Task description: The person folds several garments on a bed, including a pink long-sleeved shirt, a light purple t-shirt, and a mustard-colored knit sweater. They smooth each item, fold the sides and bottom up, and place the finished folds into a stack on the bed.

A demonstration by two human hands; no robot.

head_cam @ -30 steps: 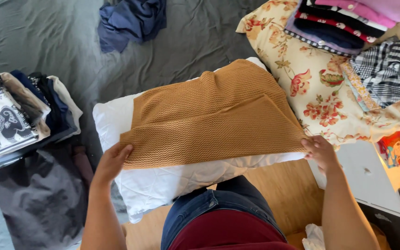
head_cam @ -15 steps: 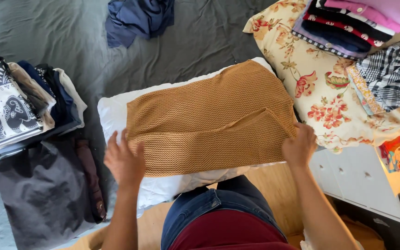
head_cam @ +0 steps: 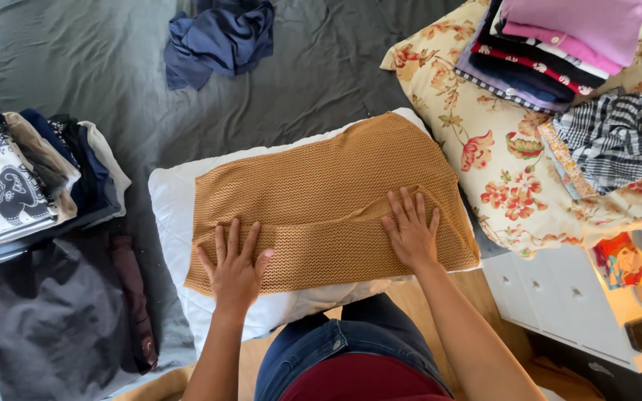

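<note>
Your left hand [head_cam: 233,266] flat, fingers spread, gripping nothing, pressing the folded mustard knit sweater [head_cam: 321,200], your right hand [head_cam: 410,232] the same, sweater under both palms, stretching beyond your fingertips over a white pillow [head_cam: 169,194]

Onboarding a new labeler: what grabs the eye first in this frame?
The mustard knit garment spread over a white pillow at centre, with the left hand and right hand pressed flat on its near edge. Next, the floral pillow at upper right carrying a stack of folded clothes, and the folded pile at the left edge on the grey bedsheet.
</note>
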